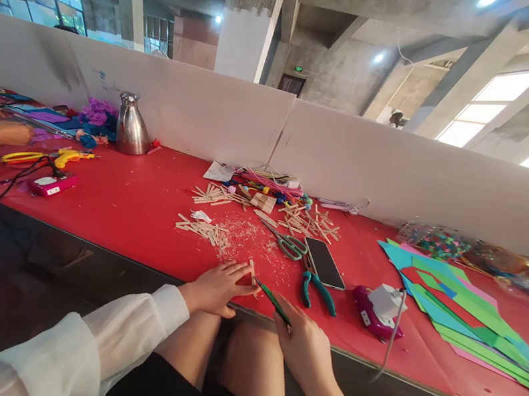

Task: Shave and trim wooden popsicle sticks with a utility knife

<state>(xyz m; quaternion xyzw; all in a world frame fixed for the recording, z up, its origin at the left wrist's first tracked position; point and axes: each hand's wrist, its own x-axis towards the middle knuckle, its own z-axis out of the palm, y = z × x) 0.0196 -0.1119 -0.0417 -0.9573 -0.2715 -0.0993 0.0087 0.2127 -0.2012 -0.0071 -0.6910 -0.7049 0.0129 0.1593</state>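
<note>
Pale wood against red: a slim wooden stick lies close to the front edge of the worktop, under the fingers of the person's left hand. Its long axis runs roughly from the front edge towards the back, the far end leaning a little left. The left hand's fingers are partly spread and touch the stick; whether they pinch it or only press it down, I cannot tell. The right hand is curled closed around a green knife, which slants away from the front edge and leftward, its tip directed at the stick. The fingers cover the stick's middle, so its full length is unclear, and the grip hides the rear of the knife's handle. The blade is too small to show whether it touches the wood. Shavings spread behind the stick, towards the worktop's back edge, with scissors, a phone and pliers to their right. At the worktop's left end, another person's hands show, the body cut off.
</note>
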